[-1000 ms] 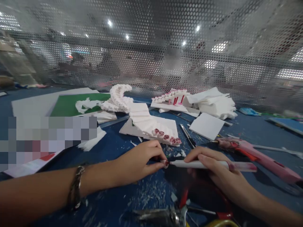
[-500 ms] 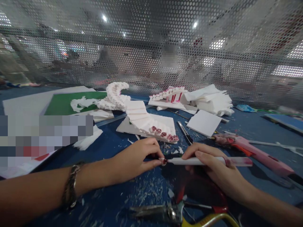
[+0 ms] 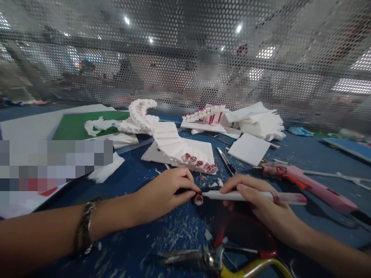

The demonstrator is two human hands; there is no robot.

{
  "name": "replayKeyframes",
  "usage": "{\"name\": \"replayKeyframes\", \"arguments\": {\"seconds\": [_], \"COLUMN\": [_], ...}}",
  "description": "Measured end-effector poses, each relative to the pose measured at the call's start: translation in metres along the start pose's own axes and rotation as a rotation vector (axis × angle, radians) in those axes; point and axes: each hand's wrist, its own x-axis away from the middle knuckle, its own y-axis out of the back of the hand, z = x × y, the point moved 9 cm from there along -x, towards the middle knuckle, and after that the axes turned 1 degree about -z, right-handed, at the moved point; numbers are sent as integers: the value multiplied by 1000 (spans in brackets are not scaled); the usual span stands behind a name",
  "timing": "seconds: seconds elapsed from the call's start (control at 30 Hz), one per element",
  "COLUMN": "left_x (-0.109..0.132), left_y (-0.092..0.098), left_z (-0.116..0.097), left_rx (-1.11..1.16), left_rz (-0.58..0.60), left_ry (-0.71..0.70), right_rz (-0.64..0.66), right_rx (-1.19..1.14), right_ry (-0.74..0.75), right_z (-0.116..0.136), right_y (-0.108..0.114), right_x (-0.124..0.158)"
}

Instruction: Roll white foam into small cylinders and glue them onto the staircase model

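Observation:
My left hand (image 3: pixel 169 191) pinches a small white rolled piece (image 3: pixel 198 199) with dark red on its face, at the tips of thumb and index finger. In my right hand (image 3: pixel 265 204) is a white marker with a pinkish-red rear end (image 3: pixel 290 198), held level. Its tip points left and meets the rolled piece or my left fingertips; I cannot tell which. Just beyond my left hand stands a white stepped model (image 3: pixel 171 141) on a white base, with several similar red-faced rolls along its lower edge.
A pink glue gun (image 3: pixel 319 189) lies at the right, a utility knife (image 3: pixel 226 161) beyond my right hand. Pliers with red and yellow handles (image 3: pixel 208 258) sit in front. White sheets (image 3: pixel 255 119), another stepped model (image 3: pixel 204 116) and a perforated metal screen (image 3: pixel 179 58) stand behind.
The rolled piece has turned and shifted down slightly at my left fingertips. The marker's tip has moved a little to the left and up against it.

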Motion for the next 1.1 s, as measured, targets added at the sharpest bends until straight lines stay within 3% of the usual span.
{"name": "replayKeyframes", "arguments": {"seconds": [0.33,0.53,1.1], "left_x": [0,-2,-1], "left_y": [-4,-4,-5], "left_z": [2,3,4], "left_rx": [81,113,128], "left_rz": [43,52,67], "left_ry": [88,99,114], "right_rz": [2,1,-24], "right_rx": [32,-53,12], "right_ry": [-2,-11,-29], "right_z": [-1,-4,-2], "right_y": [-1,0,2], "right_x": [1,-2,0]}}
